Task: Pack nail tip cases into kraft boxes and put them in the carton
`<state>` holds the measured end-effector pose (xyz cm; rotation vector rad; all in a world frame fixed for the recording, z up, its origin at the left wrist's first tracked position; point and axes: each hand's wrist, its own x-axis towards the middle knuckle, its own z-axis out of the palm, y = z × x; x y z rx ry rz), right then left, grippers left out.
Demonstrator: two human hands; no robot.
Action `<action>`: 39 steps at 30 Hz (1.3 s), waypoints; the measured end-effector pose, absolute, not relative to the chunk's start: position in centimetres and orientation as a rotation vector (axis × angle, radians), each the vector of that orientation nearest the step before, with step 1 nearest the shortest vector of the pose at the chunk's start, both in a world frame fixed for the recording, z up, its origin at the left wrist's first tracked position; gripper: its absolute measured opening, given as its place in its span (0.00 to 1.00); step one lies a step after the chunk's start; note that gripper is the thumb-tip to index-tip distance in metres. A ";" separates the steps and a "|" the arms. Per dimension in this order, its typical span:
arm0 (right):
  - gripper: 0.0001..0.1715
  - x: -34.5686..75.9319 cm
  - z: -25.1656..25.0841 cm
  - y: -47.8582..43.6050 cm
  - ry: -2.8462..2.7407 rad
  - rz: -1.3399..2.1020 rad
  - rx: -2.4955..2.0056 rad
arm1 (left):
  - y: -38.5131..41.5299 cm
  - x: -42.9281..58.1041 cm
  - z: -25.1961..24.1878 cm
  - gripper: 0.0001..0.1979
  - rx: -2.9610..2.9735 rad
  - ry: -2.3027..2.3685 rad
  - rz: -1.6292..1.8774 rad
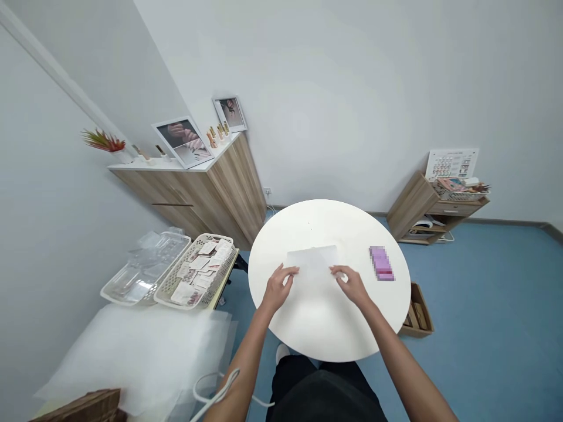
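A translucent whitish sheet (313, 258), possibly a flat plastic bag, lies on the round white table (323, 340) in front of me. My left hand (278, 287) is at its left edge, thumb and forefinger curled in a pinch on it. At the right edge my right hand (352, 284) pinches it in the same way, the other fingers bent. The near edge of the sheet blends into the white tabletop and is hard to make out. To the right of my right hand lies a purple packet (382, 263), blurred into blocks, with a darker red-pink band.
At the left, a basket (160, 296) of small printed packets and a tray (108, 291) of clear plastic stand beside stacked translucent sheets (145, 346). A white cable (215, 398) crosses near my left arm. A cardboard box (422, 334) sits on the floor; cabinets (237, 187) stand behind.
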<state>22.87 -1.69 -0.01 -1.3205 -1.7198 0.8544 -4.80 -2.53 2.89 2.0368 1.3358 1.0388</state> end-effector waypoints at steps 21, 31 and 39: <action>0.28 20.9 -15.1 -6.1 -2.230 0.864 -1.566 | -10.5 -7.2 -14.5 0.31 2.574 1.385 0.221; 0.29 19.9 -14.2 -3.3 -2.374 0.905 -1.400 | -4.6 -1.3 -14.8 0.33 2.462 1.467 0.218; 0.29 19.3 -14.2 1.8 -2.176 0.573 -1.615 | -2.1 -3.7 -18.4 0.42 2.461 1.676 0.222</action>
